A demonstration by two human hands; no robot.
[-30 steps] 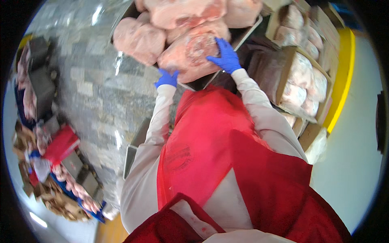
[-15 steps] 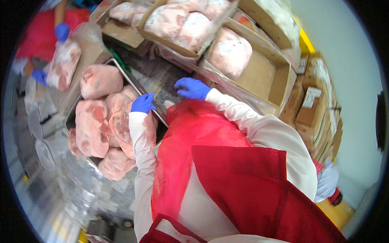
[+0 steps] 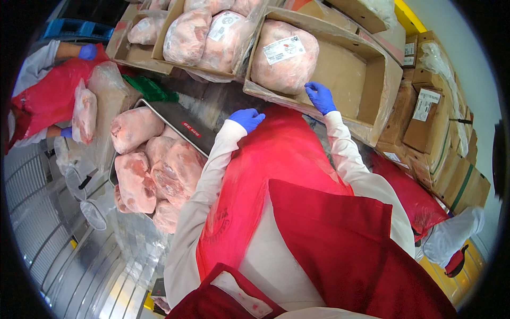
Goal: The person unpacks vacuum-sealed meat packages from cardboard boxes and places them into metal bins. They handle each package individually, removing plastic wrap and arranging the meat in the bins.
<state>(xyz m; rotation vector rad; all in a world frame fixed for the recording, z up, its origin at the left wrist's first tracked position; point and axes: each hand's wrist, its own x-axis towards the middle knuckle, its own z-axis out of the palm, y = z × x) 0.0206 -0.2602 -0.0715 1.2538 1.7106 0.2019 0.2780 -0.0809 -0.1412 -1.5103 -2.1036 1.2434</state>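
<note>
A large plastic-wrapped piece of pink meat [image 3: 285, 68] with a white label sits at the left end of an open cardboard box [image 3: 374, 95]. My right hand [image 3: 320, 98], in a blue glove, is at the box's near edge with its fingertips close to that meat; whether they touch it I cannot tell. In front of my red apron hovers my left hand [image 3: 246, 119], also blue-gloved, its fingers loosely bent and nothing visible in them. To its left, several unwrapped pieces of meat [image 3: 137, 181] are heaped in a metal bin [image 3: 183, 126].
Another cardboard box [image 3: 159, 50] at the back holds several wrapped pieces. Stacked cartons [image 3: 425, 111] stand at the right. At the left a co-worker in a red apron [image 3: 61, 85] is beside a piece of meat [image 3: 84, 113]. Another person [image 3: 454, 234] is at the lower right.
My left hand has left the bin's rim and moved right. My right hand has gone right to the box with the single wrapped piece. The view has shifted.
</note>
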